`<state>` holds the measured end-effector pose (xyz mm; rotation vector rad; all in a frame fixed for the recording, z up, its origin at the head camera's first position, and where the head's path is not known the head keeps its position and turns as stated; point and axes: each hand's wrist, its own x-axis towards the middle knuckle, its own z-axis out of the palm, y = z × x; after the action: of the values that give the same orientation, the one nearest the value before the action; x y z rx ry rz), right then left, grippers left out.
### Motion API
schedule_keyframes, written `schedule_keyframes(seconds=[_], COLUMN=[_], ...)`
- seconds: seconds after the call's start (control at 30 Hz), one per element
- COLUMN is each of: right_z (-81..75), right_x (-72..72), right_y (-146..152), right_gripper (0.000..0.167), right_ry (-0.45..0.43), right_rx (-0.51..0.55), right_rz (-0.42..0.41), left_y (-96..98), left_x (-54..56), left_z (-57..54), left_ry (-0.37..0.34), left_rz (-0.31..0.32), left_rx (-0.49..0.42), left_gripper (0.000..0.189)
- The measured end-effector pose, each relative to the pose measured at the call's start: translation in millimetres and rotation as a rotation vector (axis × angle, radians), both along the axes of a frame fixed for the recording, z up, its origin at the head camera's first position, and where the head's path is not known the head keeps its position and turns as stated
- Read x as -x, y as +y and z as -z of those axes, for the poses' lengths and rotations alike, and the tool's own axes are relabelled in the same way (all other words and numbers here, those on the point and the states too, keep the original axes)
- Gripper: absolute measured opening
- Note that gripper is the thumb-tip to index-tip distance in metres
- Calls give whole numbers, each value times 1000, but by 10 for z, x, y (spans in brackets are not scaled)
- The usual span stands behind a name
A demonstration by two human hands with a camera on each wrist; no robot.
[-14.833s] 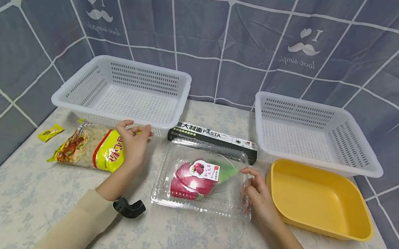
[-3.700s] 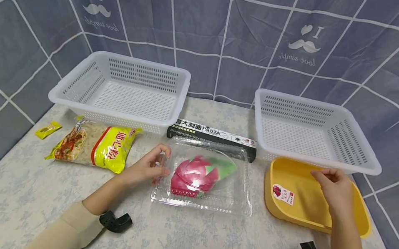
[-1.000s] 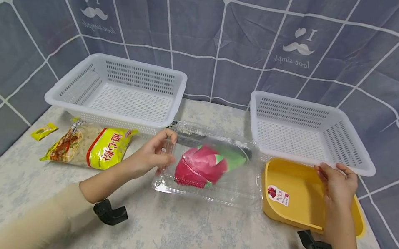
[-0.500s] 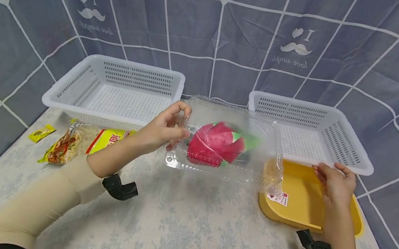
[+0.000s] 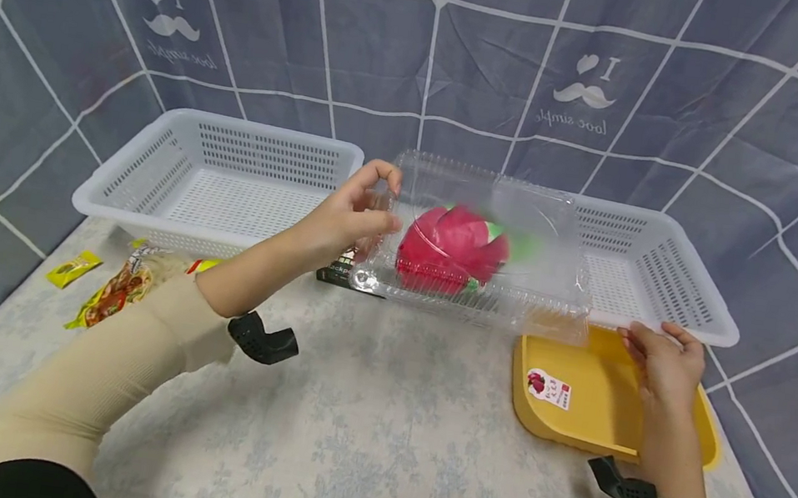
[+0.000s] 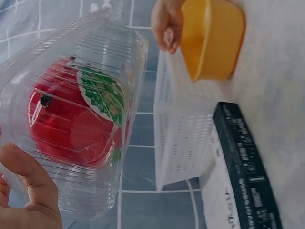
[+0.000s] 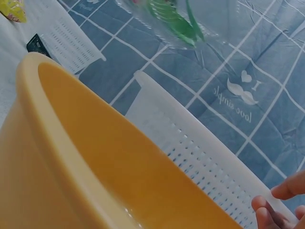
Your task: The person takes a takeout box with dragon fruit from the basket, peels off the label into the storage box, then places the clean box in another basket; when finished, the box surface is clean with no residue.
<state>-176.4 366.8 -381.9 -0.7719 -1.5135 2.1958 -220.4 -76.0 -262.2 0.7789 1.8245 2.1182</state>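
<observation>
My left hand (image 5: 337, 224) grips the left edge of a clear plastic clamshell box (image 5: 512, 310), raised off the table and tilted. Inside it lies a red and green dragon fruit (image 5: 452, 248), seen large in the left wrist view (image 6: 71, 119). My right hand (image 5: 674, 369) pinches the front rim of the right white basket (image 5: 658, 262), above the yellow tub (image 5: 595, 372). A white label sticker (image 5: 549, 388) with a dragon fruit picture lies in the tub. The clamshell hides part of the right basket.
The left white basket (image 5: 254, 196) stands at the back. My left arm partly covers a noodle bag (image 5: 117, 292). A small yellow packet (image 5: 73, 269) lies at far left. The black pasta box (image 6: 248, 171) lies behind and below the clamshell.
The sticker has come off the clamshell and lies in the yellow tub. My left hand has lifted the clamshell up and rightward. My right hand has moved to the basket rim.
</observation>
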Motion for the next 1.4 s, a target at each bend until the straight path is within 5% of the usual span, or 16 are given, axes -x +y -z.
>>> schedule_keyframes(seconds=[0.23,0.53,0.77,1.0,1.4], right_z=[-349,-329,-359,-356,-374], right_x=[-156,-157,-152,-152,-172], right_y=[-292,-272,-327,-338,-291], right_gripper=[51,51,50,50,50], right_ry=[-1,10,-30,-2,0], right_rx=[79,77,118,122,110], right_rz=[-1,3,13,0,9], left_y=[120,325,493,687,1190], left_x=[117,358,523,621,698], left_z=[-69,-29,126,264,335], left_ry=[-29,-43,-74,-105,-139], left_rz=[-22,1,41,36,43], left_rx=[-42,-102,-142,-169,-216], left_gripper=[30,27,27,27,26])
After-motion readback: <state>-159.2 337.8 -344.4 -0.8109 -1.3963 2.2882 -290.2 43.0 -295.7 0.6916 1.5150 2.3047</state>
